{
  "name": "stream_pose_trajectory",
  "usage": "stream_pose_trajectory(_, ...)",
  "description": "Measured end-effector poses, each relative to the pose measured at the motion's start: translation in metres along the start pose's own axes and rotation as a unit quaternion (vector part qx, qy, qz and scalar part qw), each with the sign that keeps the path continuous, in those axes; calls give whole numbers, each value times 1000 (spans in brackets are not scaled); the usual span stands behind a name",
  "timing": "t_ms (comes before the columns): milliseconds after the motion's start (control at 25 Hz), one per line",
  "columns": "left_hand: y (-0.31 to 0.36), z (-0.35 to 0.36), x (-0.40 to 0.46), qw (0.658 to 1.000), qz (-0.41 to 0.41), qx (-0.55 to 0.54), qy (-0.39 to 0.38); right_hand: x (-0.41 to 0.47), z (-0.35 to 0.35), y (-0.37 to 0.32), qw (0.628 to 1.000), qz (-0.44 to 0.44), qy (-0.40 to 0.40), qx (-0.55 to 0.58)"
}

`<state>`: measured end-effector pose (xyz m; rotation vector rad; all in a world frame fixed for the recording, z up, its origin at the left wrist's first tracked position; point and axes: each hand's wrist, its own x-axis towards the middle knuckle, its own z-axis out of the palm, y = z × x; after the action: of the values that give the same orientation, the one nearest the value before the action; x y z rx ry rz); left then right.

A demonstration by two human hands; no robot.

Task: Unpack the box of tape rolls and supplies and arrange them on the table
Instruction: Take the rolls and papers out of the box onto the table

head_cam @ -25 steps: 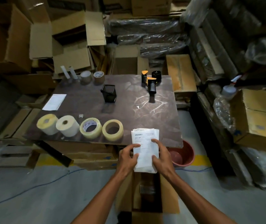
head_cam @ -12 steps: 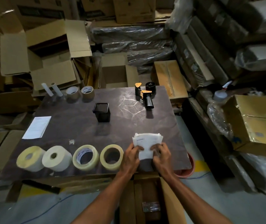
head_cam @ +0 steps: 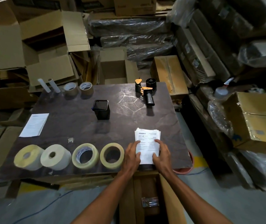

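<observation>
A stack of white printed papers lies flat on the dark table near its front right corner. My left hand rests on the stack's left edge and my right hand on its right edge, fingers laid over the sheets. To the left along the front edge stand several tape rolls: yellowish, white, clear and tan. The open cardboard box sits on the floor below my arms.
On the table are a black square holder, an orange-black tape dispenser, two brown tape rolls, two white tubes and a single sheet. Cartons and wrapped bundles crowd all sides. A red bucket stands under the right corner.
Both hands carried the paper stack from above the box forward onto the table and laid it flat; fingers now spread over it rather than gripping its lower end.
</observation>
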<state>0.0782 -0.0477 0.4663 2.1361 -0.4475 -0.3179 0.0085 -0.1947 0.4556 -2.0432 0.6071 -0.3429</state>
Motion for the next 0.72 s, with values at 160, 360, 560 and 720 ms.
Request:
stream_pose_trajectory(160, -3, 3, -7, 997, -57, 36, -34, -1, 0, 2, 997, 44, -63, -15)
stream_pose_trajectory(360, 1, 9, -12, 990, -82, 103, -50, 1, 6, -4, 986, 60, -129, -92)
stream_pose_trajectory(560, 11, 15, -7, 979, -113, 160, -55, 7, 9, -10, 978, 61, -148, -132)
stream_pose_trajectory(720, 12, 15, -5, 977, -111, 167, -70, 7, 5, -8, 976, 53, -171, -123)
